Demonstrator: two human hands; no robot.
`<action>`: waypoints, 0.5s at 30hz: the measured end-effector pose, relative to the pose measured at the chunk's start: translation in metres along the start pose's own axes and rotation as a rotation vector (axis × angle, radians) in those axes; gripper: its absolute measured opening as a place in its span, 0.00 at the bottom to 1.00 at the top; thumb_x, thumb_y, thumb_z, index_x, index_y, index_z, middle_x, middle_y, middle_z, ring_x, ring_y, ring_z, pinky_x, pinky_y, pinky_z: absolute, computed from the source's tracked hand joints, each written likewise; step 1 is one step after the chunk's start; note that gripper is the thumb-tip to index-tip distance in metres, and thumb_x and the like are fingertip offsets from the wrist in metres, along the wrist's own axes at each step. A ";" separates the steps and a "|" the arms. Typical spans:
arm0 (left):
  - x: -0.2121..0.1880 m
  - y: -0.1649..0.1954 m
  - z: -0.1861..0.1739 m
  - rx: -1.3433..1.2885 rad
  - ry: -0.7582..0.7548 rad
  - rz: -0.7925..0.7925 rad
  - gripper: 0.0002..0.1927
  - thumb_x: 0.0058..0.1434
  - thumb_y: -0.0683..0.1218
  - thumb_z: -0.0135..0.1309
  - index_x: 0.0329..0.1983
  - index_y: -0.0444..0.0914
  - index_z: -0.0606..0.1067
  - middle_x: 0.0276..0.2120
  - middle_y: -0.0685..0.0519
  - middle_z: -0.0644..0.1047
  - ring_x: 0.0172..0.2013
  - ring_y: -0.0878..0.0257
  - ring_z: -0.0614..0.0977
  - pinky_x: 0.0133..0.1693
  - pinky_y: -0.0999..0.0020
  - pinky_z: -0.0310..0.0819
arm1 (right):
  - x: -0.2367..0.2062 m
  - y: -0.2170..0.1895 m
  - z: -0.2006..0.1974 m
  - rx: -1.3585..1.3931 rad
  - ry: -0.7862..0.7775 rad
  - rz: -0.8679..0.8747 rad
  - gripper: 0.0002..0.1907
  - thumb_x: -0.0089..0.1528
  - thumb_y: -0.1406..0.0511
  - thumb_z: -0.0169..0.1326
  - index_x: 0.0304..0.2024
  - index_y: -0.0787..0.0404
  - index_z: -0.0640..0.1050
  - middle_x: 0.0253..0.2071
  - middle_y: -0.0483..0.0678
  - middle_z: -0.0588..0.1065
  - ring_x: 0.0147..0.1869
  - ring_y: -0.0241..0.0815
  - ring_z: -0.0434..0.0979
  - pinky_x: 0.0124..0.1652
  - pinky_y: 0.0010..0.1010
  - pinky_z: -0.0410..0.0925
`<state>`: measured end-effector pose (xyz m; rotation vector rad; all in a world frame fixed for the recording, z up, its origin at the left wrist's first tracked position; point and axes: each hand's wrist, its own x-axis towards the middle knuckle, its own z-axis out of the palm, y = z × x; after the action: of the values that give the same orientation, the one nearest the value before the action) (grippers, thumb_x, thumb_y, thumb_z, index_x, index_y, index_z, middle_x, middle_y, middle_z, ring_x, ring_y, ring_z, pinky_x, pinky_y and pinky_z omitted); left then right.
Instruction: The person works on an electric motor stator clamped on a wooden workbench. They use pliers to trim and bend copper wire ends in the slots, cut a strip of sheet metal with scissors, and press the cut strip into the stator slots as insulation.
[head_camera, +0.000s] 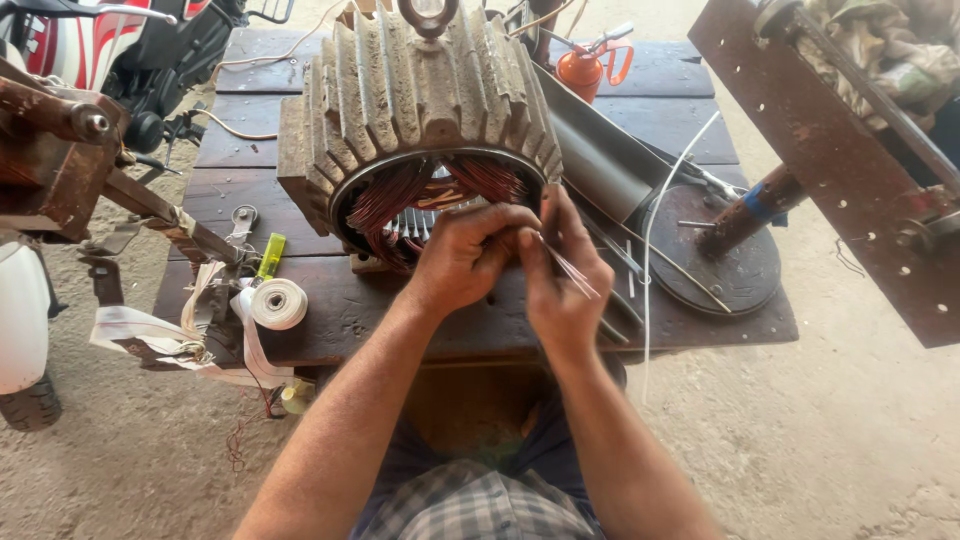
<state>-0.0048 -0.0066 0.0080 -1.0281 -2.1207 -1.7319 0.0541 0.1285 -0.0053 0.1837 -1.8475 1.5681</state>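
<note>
On the dark wooden table (330, 310), a ribbed motor housing (420, 110) with copper windings (400, 195), just beyond both hands. Left hand (465, 260) pinched on thin strips (568, 268) at the housing's mouth; right hand (555, 275) gripping the same strips, fingers curled.

My one camera sits on my head, looking steeply down and forward, close over my forearms and the dark wooden surface (330, 320) ahead.
</note>
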 end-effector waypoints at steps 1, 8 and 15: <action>0.000 0.000 0.000 0.002 0.014 0.014 0.09 0.66 0.37 0.55 0.49 0.38 0.78 0.36 0.51 0.82 0.36 0.65 0.84 0.41 0.69 0.78 | 0.000 -0.002 0.000 -0.024 -0.009 0.006 0.25 0.70 0.71 0.59 0.69 0.66 0.71 0.60 0.56 0.79 0.58 0.39 0.80 0.55 0.25 0.73; -0.006 0.001 0.010 0.011 0.060 -0.015 0.06 0.67 0.41 0.59 0.47 0.39 0.79 0.33 0.51 0.81 0.33 0.64 0.83 0.37 0.68 0.78 | -0.020 -0.029 -0.067 -0.052 0.049 -0.089 0.21 0.66 0.67 0.63 0.60 0.62 0.76 0.30 0.41 0.79 0.23 0.22 0.68 0.23 0.19 0.64; -0.005 0.006 0.029 -0.059 0.144 -0.138 0.04 0.74 0.45 0.51 0.46 0.40 0.75 0.35 0.54 0.81 0.36 0.66 0.84 0.37 0.71 0.79 | 0.035 -0.038 -0.137 -0.234 -0.294 -0.101 0.15 0.71 0.60 0.57 0.58 0.58 0.81 0.37 0.43 0.79 0.30 0.28 0.74 0.27 0.18 0.64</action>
<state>0.0103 0.0186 0.0021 -0.7606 -2.1055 -1.8809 0.1036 0.2552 0.0495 0.4118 -2.1941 1.2967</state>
